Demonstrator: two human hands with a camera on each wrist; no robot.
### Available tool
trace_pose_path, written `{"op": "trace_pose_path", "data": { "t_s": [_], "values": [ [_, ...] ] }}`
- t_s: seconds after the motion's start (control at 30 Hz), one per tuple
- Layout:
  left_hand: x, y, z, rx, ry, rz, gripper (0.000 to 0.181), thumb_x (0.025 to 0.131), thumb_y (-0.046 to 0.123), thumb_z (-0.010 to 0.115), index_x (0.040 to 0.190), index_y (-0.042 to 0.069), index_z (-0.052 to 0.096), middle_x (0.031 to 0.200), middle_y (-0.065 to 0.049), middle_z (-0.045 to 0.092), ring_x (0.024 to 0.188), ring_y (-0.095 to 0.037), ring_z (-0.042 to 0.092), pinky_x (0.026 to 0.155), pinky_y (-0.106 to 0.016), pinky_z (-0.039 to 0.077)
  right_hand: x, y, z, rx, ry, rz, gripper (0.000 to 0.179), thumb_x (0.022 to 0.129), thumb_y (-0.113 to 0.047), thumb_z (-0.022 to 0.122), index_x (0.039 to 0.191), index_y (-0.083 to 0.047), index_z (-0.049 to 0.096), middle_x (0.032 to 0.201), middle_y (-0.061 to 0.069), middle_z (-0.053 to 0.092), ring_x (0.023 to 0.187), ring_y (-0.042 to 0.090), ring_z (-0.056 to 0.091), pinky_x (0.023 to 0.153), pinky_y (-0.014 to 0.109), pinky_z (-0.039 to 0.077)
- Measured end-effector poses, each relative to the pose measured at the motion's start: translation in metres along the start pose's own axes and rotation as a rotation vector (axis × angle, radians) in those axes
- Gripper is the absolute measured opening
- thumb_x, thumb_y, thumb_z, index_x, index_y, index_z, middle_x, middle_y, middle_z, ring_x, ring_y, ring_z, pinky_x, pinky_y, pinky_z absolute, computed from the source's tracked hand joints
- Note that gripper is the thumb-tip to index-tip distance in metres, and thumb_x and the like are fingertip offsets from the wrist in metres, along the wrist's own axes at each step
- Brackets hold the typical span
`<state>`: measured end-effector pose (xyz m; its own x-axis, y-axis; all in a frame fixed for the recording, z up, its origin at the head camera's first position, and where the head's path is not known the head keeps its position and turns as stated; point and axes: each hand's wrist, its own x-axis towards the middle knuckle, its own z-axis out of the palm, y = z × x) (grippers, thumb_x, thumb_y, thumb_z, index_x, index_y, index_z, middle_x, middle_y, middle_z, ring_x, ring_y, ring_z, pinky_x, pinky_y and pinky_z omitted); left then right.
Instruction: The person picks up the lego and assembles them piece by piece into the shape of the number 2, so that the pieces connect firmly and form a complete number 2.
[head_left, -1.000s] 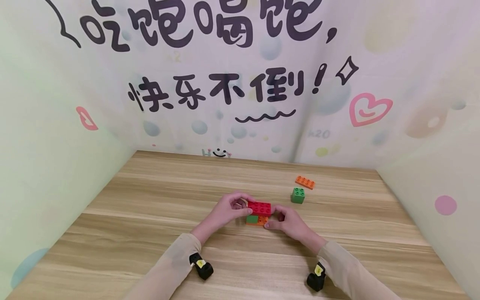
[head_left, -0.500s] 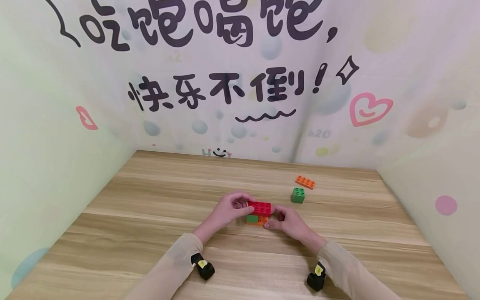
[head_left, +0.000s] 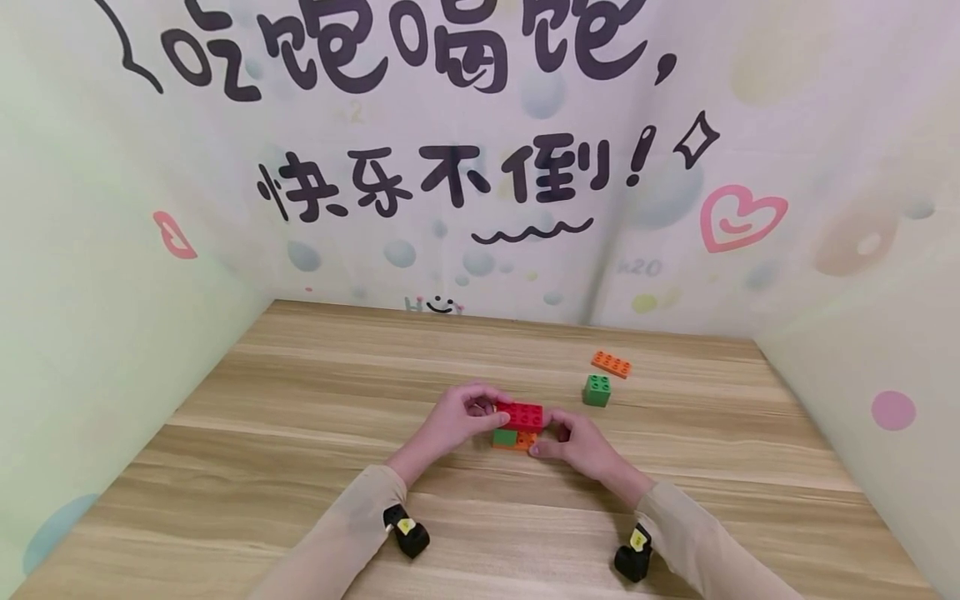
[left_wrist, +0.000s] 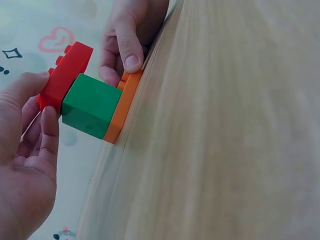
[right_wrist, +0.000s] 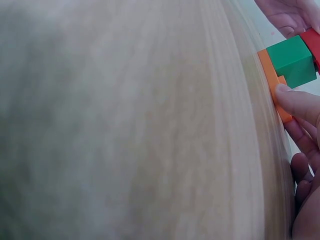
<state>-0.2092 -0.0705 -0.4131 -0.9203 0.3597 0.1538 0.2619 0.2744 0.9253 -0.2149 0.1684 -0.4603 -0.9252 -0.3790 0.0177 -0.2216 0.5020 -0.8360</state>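
A red brick [head_left: 519, 414] sits on a green cube [head_left: 504, 437], which stands on a flat orange plate [head_left: 527, 442] on the wooden table [head_left: 300, 433]. My left hand [head_left: 491, 410] pinches the red brick's left end. In the left wrist view, the thumb and fingers of my left hand [left_wrist: 45, 107] lie round the red brick [left_wrist: 65, 75] above the green cube [left_wrist: 92, 105]. My right hand [head_left: 542, 433] holds the right end of the stack, thumb on the plate's edge. The right wrist view shows that thumb [right_wrist: 300, 102] on the orange plate [right_wrist: 270, 75].
A second green cube [head_left: 597, 390] and another orange plate [head_left: 611, 364] lie apart at the back right of the table. Printed walls close the table in at the left, back and right.
The left hand's fingers have drawn slightly closer round the red brick's end. The stack and the right hand stay where they were.
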Motion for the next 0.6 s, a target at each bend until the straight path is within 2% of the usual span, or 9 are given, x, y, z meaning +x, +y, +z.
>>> {"op": "trace_pose_path", "data": {
  "t_s": [0.17, 0.6],
  "values": [
    [0.009, -0.024, 0.003, 0.026, 0.002, 0.016, 0.022, 0.086, 0.015, 0.077, 0.108, 0.012, 0.075, 0.099, -0.007, 0.066, 0.084, -0.011, 0.057, 0.071, -0.017, 0.051, 0.000, 0.001, 0.000, -0.008, 0.002, -0.002, 0.025, 0.082, -0.022, 0.080, 0.104, -0.016, 0.069, 0.083, 0.003, 0.053, 0.076, 0.016, 0.042, 0.065, 0.024, 0.030],
    [0.010, -0.024, 0.002, 0.027, -0.019, -0.003, 0.023, 0.087, 0.015, 0.076, 0.109, 0.011, 0.074, 0.101, -0.008, 0.065, 0.083, -0.009, 0.058, 0.071, -0.018, 0.052, 0.001, 0.001, -0.001, -0.013, -0.014, 0.001, 0.025, 0.083, -0.024, 0.080, 0.103, -0.016, 0.069, 0.088, 0.004, 0.058, 0.080, 0.018, 0.044, 0.067, 0.025, 0.031]
  ]
}}
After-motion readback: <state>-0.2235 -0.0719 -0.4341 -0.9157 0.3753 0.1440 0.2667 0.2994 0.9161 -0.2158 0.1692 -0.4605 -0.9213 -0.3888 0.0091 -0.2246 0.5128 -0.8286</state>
